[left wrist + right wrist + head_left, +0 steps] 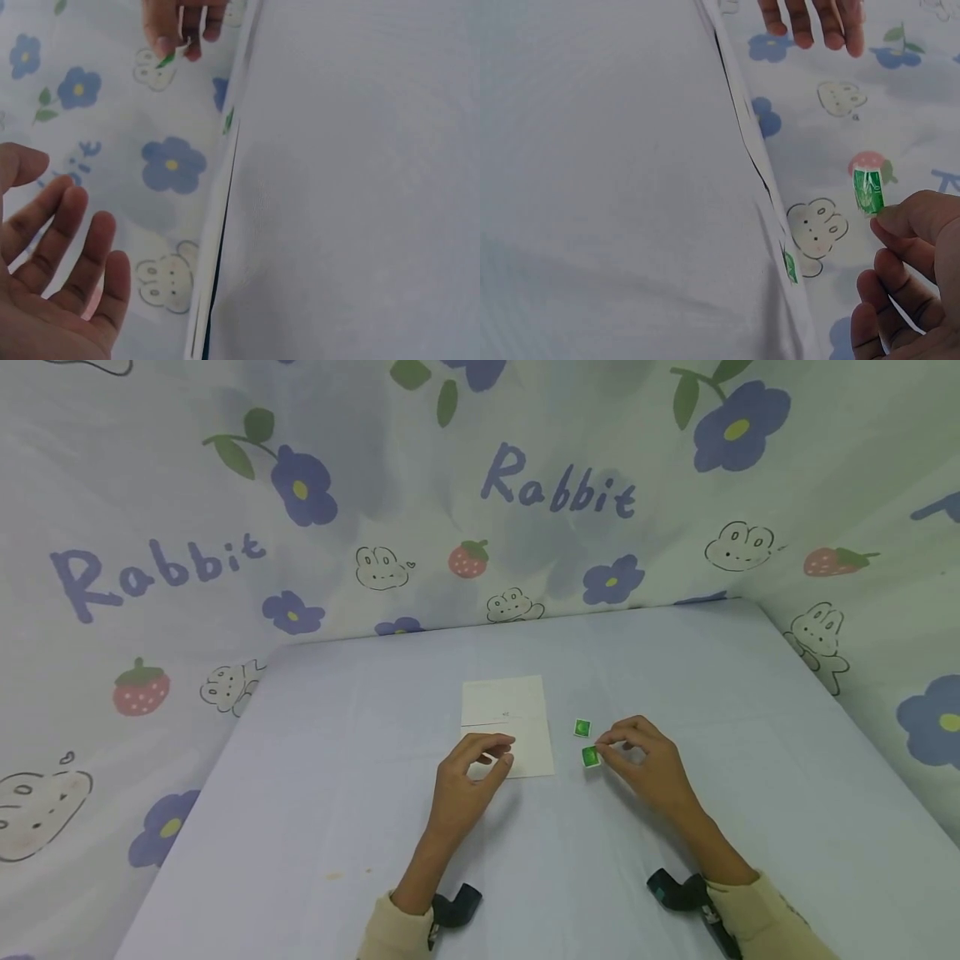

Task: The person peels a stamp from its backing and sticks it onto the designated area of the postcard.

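Between thumb and index finger, my right hand [651, 768] pinches a small green square with a pale border [591, 757], like a sticker or stamp. The right wrist view shows this green piece [868, 191] held up by its lower edge, above the table. A second green square [582, 727] lies on the table just beyond it, right of a white sheet [502, 697]. My left hand [467, 774] hovers over the sheet's near left part with its fingers loosely bent, and nothing is in it. In the left wrist view, those fingers [90, 262] are spread apart. The hand hides part of the sheet.
A pale cloth covers the table [360, 718]. The sheet has a dark line across its middle and a small faint mark. Behind and beside the table hangs a curtain [420, 477] printed with flowers, rabbits and strawberries. Dark wrist devices [678, 891] sit at both cuffs.
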{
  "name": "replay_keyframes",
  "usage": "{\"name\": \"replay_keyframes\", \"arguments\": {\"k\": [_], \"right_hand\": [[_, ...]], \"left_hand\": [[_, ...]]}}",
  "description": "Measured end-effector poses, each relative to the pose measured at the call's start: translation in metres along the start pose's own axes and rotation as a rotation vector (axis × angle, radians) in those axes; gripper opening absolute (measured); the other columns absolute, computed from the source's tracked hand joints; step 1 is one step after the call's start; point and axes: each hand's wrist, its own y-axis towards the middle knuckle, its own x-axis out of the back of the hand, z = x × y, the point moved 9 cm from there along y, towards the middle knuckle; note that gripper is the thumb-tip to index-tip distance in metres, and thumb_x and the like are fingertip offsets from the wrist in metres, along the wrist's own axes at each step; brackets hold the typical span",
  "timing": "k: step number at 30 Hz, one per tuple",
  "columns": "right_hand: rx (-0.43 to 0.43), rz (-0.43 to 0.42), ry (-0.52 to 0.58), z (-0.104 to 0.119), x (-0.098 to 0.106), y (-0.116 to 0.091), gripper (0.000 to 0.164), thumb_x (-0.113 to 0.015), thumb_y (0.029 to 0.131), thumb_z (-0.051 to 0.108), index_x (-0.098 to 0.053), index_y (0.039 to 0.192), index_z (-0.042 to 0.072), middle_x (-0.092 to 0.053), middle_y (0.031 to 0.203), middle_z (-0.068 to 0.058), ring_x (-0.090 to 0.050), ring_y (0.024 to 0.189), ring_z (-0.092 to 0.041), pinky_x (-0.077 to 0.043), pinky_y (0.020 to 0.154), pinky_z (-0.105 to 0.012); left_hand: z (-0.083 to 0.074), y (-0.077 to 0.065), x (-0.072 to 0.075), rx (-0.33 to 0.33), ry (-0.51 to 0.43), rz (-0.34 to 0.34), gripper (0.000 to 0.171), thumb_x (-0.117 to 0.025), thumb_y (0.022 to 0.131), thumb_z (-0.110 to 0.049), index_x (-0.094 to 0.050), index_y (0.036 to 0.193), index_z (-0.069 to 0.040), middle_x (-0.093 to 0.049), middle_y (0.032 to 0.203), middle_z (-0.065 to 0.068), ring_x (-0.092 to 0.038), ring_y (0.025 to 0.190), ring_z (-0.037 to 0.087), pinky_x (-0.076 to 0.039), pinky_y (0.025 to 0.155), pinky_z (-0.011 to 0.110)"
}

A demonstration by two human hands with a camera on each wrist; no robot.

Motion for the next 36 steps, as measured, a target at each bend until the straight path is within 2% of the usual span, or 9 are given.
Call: {"name": "replay_keyframes", "arguments": {"k": [5, 10, 17, 25, 36], "right_hand": [[-0.006, 0.001, 0.011, 0.002, -0.001, -0.002, 0.008, -0.08, 0.086, 0.012, -0.076, 0.091, 0.016, -0.063, 0.103, 0.005, -0.059, 0.091, -0.015, -0.049, 0.075, -0.028], [0.006, -0.002, 0.029, 0.005, -0.001, -0.003, 0.008, -0.08, 0.086, 0.012, -0.076, 0.091, 0.018, -0.062, 0.103, 0.006, -0.06, 0.092, -0.018, -0.051, 0.076, -0.035], [0.0, -0.006, 0.042, 0.009, -0.001, -0.005, 0.009, -0.08, 0.087, 0.013, -0.075, 0.091, 0.019, -0.062, 0.102, 0.008, -0.059, 0.092, -0.018, -0.05, 0.076, -0.035], [0.008, -0.006, 0.057, 0.015, -0.002, -0.007, 0.01, -0.08, 0.087, 0.012, -0.075, 0.09, 0.02, -0.062, 0.102, 0.009, -0.058, 0.091, -0.017, -0.049, 0.075, -0.035], [0.017, -0.01, 0.061, 0.021, -0.002, -0.008, 0.01, -0.079, 0.087, 0.011, -0.075, 0.091, 0.02, -0.062, 0.103, 0.009, -0.059, 0.093, -0.016, -0.049, 0.077, -0.033]], "left_hand": [[-0.021, 0.0, 0.003, 0.019, -0.018, 0.015, 0.02, -0.07, 0.092, -0.001, -0.072, 0.113, -0.002, -0.068, 0.108, 0.011, -0.065, 0.097, 0.027, -0.051, 0.085, 0.052], [-0.03, 0.0, 0.003, 0.03, -0.025, 0.023, 0.019, -0.07, 0.092, -0.001, -0.072, 0.111, -0.003, -0.068, 0.108, 0.009, -0.065, 0.097, 0.024, -0.051, 0.085, 0.05], [0.006, -0.003, -0.008, -0.009, -0.003, 0.052, 0.02, -0.071, 0.095, -0.018, -0.072, 0.115, -0.022, -0.066, 0.111, -0.009, -0.063, 0.099, 0.01, -0.053, 0.085, 0.04], [0.003, -0.004, -0.011, -0.009, -0.005, 0.071, 0.02, -0.069, 0.096, -0.021, -0.072, 0.116, -0.022, -0.066, 0.11, -0.011, -0.062, 0.099, 0.009, -0.053, 0.085, 0.038], [-0.002, -0.006, -0.015, -0.023, -0.048, 0.068, 0.022, -0.072, 0.093, -0.01, -0.072, 0.115, -0.014, -0.068, 0.11, -0.002, -0.064, 0.098, 0.018, -0.054, 0.083, 0.045]]}}
